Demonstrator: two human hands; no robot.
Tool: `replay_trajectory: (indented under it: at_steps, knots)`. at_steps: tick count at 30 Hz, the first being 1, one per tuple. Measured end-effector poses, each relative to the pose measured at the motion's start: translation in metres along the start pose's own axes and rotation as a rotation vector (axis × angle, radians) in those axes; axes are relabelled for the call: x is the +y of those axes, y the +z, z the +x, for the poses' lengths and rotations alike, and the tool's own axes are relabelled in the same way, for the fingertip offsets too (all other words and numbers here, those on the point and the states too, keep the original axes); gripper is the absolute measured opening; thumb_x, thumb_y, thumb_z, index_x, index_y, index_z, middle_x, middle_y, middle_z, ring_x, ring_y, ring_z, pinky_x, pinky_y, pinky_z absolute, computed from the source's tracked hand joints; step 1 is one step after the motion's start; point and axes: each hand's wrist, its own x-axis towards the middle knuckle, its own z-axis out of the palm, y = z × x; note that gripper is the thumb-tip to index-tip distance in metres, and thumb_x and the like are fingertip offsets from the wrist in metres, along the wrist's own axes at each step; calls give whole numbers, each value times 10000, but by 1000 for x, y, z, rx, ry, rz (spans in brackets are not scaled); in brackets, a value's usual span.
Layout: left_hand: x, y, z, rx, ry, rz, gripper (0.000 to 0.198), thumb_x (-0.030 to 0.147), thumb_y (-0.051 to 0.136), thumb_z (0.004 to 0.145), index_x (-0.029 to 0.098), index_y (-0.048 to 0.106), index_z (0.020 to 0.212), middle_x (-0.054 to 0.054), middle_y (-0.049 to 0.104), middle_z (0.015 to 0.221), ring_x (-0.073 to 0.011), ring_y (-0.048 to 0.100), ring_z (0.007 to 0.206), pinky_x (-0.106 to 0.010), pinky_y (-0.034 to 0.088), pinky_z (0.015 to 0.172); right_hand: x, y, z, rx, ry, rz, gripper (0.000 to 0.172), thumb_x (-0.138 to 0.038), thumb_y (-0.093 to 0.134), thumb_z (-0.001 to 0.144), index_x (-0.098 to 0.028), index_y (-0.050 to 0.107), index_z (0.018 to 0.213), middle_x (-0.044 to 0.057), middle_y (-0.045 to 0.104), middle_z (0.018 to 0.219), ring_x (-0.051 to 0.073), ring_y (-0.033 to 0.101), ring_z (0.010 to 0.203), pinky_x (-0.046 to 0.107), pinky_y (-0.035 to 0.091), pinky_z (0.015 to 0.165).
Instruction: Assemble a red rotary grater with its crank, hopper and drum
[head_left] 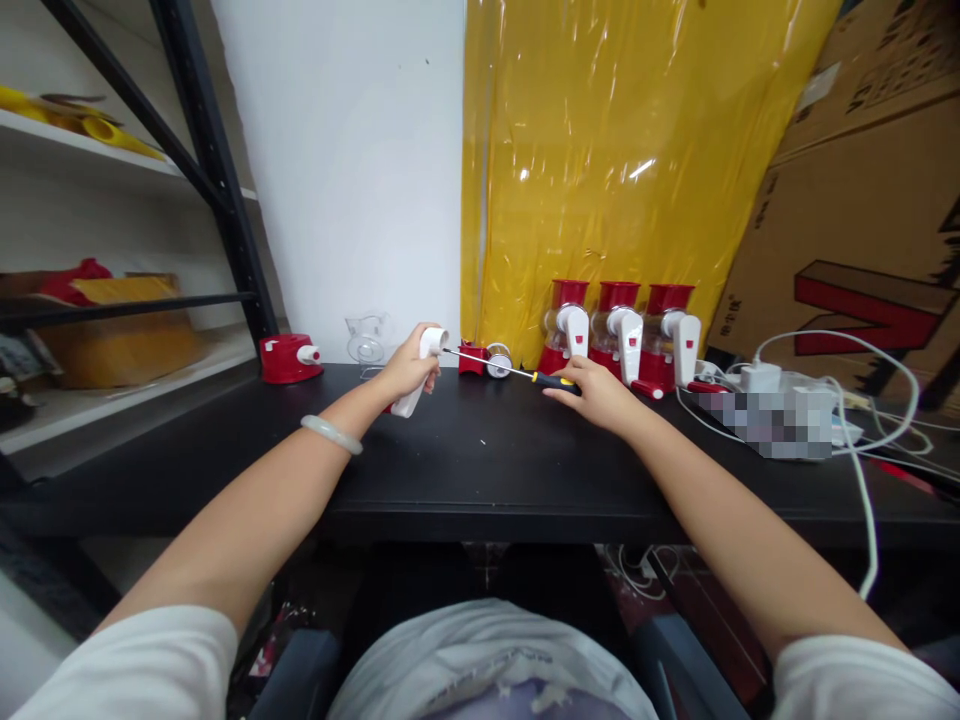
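Above the black table, my left hand [409, 368] is closed round a white crank handle [433, 343], its round end turned up and to the right. My right hand [596, 390] grips the black and yellow handle of a screwdriver [546, 380]. The long shaft points left, and its tip is at the round end of the crank handle; whether it sits in a screw is too small to tell. Behind the hands lie a red part [472, 358] and a white drum [498, 360]. To the left stand a clear plastic housing [366, 340] and a red base [291, 360].
Several red and white rotary graters [568, 325] stand in a row at the back right. Beside them lie a power strip and white cables [761, 378]. Large cardboard boxes [862, 250] lean at the right; a shelf rack [217, 180] stands at the left.
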Motion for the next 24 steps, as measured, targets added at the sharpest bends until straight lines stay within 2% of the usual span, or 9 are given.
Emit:
replay_trajectory:
  at_steps: [4,9,12,14,18,24]
  knots:
    - [0,0,0,2,-6,-4,630,86,493,636,242,376,1235,78,538,593,-110,531,380,-200,424,400,-9,-1,-2,74,-1,-135,345,-431,535,925,-188,628,1150,108,652,1057,253,635,973,357,494,810]
    - [1,3,-2,19,-46,-43,634,98,497,629,235,363,1233,89,524,577,-110,522,364,-201,420,386,-22,-2,-3,91,-41,-406,338,-433,419,976,-172,614,1065,135,651,994,263,613,927,328,437,681]
    - [0,4,-2,25,-63,-57,633,108,506,620,237,367,1224,90,524,574,-108,516,359,-196,413,379,-25,2,-4,67,-66,-470,350,-471,433,965,-170,603,1020,142,643,974,255,604,875,310,377,600]
    - [-2,4,-1,19,-65,-67,631,110,508,611,236,369,1214,91,524,573,-107,511,353,-197,410,374,-24,4,-4,51,-72,-483,336,-471,461,954,-167,594,1009,138,639,963,250,602,851,308,354,574]
    - [-4,3,-1,8,-70,-72,630,107,499,603,236,367,1206,89,526,570,-115,509,352,-202,406,368,-22,7,-4,40,-39,-466,210,-343,496,948,-157,588,984,124,643,944,235,610,810,310,373,594]
    - [-6,4,-2,-11,-104,-15,653,100,498,615,241,363,1238,80,524,570,-122,516,373,-208,414,382,-12,9,-3,52,-34,-264,137,-306,550,911,-178,588,942,98,658,914,207,616,773,291,420,646]
